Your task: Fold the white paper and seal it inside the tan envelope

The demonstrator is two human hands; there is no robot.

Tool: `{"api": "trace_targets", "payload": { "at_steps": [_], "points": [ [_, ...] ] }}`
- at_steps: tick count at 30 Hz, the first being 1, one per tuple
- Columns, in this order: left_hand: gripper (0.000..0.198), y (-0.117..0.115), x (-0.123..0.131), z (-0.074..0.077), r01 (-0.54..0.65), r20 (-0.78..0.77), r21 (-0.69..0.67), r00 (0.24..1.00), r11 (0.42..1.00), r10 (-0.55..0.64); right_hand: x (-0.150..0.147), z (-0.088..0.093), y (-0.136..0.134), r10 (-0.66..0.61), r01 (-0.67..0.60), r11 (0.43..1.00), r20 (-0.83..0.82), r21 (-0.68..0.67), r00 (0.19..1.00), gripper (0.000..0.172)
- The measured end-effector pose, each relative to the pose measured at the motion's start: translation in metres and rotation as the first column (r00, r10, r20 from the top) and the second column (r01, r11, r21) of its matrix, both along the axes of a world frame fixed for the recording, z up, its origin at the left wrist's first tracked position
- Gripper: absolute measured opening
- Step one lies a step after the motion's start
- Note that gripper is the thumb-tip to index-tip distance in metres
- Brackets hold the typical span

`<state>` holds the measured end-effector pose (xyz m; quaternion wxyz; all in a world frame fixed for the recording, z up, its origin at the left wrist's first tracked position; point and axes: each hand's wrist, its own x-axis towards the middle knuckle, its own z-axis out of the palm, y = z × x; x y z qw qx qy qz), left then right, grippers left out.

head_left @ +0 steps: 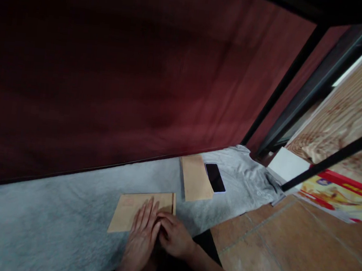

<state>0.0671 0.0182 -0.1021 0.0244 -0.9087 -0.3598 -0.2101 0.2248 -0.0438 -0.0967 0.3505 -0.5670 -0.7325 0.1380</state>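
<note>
A brown paper envelope (124, 211) with faint red print in its far left corner lies on a grey cloth-covered surface. My left hand (143, 228) rests flat on it, fingers stretched out and pointing away from me. Beside it, my right hand (173, 236) is closed at the envelope's near right part, its curled fingers gripping the paper edge. The fingertips are partly hidden. Along the envelope's right end runs a narrow dark line, like a fold or flap edge.
Beyond my right hand lies a second brown envelope (196, 178), slightly curled, next to a dark-screened phone (215, 178). A dark red panel (141, 84) rises behind the grey cloth (46, 216). Black frame bars (286, 84), a printed box (339, 195) and tiled floor (269, 244) are to the right.
</note>
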Motion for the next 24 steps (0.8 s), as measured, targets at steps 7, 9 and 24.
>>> {"api": "trace_targets", "payload": {
  "at_steps": [7, 9, 24],
  "points": [
    [0.05, 0.019, 0.017, 0.001, -0.069, -0.141, -0.113, 0.989, 0.991, 0.053, 0.025, -0.007, -0.001, -0.326, 0.329, 0.944, -0.157, -0.006, 0.932, 0.054],
    [0.049, 0.023, 0.021, 0.006, -0.102, -0.144, -0.143, 0.986, 0.984, 0.081, 0.026, -0.011, 0.002, -0.331, 0.331, 0.943, -0.033, -0.017, 0.943, 0.058],
    [0.054, 0.039, 0.045, -0.003, 0.016, -0.11, -0.187, 0.993, 0.982, -0.037, 0.031, -0.013, 0.0, -0.141, 0.146, 0.989, 0.122, -0.031, 0.983, 0.045]
  ]
}}
